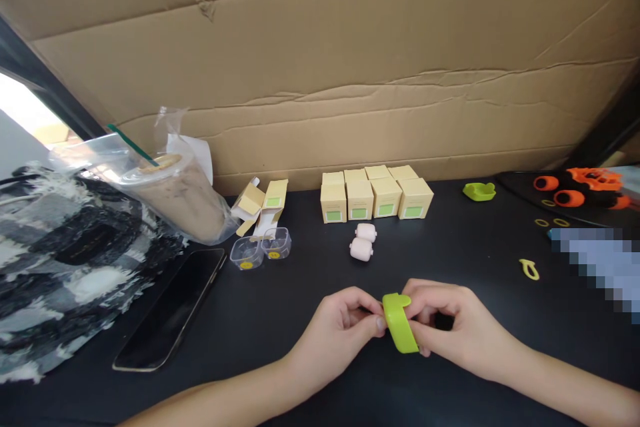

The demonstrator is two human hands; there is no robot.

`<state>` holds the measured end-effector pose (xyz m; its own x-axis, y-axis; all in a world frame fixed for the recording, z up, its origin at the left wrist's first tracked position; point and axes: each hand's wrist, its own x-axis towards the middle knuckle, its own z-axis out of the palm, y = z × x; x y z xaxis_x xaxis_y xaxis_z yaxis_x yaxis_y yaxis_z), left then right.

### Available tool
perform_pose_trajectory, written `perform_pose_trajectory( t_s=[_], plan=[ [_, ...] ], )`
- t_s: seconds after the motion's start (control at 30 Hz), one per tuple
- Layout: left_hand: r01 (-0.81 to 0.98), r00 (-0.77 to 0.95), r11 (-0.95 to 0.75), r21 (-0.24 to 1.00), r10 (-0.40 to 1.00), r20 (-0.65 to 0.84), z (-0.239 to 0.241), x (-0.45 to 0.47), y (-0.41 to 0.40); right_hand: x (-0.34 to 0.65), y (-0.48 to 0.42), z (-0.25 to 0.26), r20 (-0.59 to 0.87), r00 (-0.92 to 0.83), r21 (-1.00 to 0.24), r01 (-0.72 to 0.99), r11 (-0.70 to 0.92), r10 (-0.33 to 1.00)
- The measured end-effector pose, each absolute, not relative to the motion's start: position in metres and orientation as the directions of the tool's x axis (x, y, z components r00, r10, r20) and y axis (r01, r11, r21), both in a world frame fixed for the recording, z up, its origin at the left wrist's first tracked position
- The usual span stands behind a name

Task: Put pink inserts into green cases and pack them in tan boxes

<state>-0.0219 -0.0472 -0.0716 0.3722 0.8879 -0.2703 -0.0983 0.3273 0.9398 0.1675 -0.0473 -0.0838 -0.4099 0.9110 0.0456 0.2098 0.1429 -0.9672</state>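
Above the near middle of the black table, my right hand (450,320) grips a lime-green curved plastic shell (400,323), its fingers reaching behind and inside the piece. My left hand (353,320) is pinched closed at the shell's left edge, thumb against forefinger. Whether anything small sits between those fingertips is hidden. Farther back, two pale pink spools (361,249) with small end pegs lie touching each other. A yellow-green plastic loop (529,269) rests to the right, and a similar green shell (479,191) is at the back right.
Several small cream boxes (373,197) stand at the back. Opened boxes (270,203) and clear plastic cups (247,253) are left of them. A phone (170,310), a bagged drink (175,193) and a patterned bag (85,267) fill the left. Orange-black tools (575,190) lie right.
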Motion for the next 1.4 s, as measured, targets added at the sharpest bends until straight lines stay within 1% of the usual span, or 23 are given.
perform_pose_trajectory(
  t_s=[0.2,0.33,0.4,0.53,0.6,0.7,0.8,0.93,1.0,1.13,1.3,1.4],
  plan=[
    [-0.086,0.397,0.343,0.935,0.873,-0.284,-0.0718,-0.0208,-0.0453,0.1666,-0.0493,-0.0847,0.15,-0.394,-0.934,0.245,0.261,0.907],
    [-0.036,0.414,0.327,0.944,0.865,-0.283,-0.0752,-0.0212,-0.0449,0.1668,-0.048,-0.0852,0.209,-0.424,-0.907,0.252,0.337,0.881],
    [-0.03,0.422,0.302,0.953,0.868,-0.262,-0.0763,-0.0219,-0.0453,0.1668,-0.0477,-0.0851,0.216,-0.429,-0.905,0.248,0.345,0.877],
    [-0.034,0.43,0.286,0.958,0.869,-0.245,-0.0761,-0.0233,-0.0462,0.1668,-0.0484,-0.0837,0.155,-0.408,-0.924,0.262,0.278,0.9],
    [-0.02,0.438,0.27,0.963,0.868,-0.234,-0.0751,-0.0231,-0.0462,0.167,-0.0489,-0.0832,0.143,-0.41,-0.923,0.273,0.271,0.901],
    [0.016,0.455,0.22,0.975,0.867,-0.203,-0.0733,-0.0218,-0.0458,0.1674,-0.0495,-0.0838,0.167,-0.437,-0.905,0.289,0.313,0.884],
    [0.031,0.463,0.188,0.982,0.868,-0.181,-0.0723,-0.021,-0.0459,0.1673,-0.05,-0.0848,0.225,-0.457,-0.871,0.301,0.388,0.86],
    [0.026,0.463,0.21,0.977,0.864,-0.198,-0.0746,-0.022,-0.047,0.1666,-0.0508,-0.0838,0.298,-0.471,-0.84,0.285,0.463,0.83],
    [0.02,0.456,0.226,0.974,0.865,-0.21,-0.0766,-0.0226,-0.0475,0.1664,-0.0512,-0.0832,0.307,-0.47,-0.842,0.272,0.467,0.827],
    [0.002,0.457,0.196,0.981,0.872,-0.176,-0.0773,-0.0228,-0.0469,0.1665,-0.0512,-0.085,0.31,-0.446,-0.86,0.245,0.448,0.84],
    [-0.015,0.469,0.274,0.962,0.851,-0.235,-0.0729,-0.0229,-0.0452,0.1667,-0.0488,-0.0875,0.294,-0.381,-0.89,0.225,0.396,0.877],
    [0.001,0.474,0.236,0.972,0.856,-0.209,-0.0722,-0.0238,-0.0453,0.1668,-0.048,-0.0857,0.273,-0.41,-0.896,0.221,0.386,0.87]
  ],
)
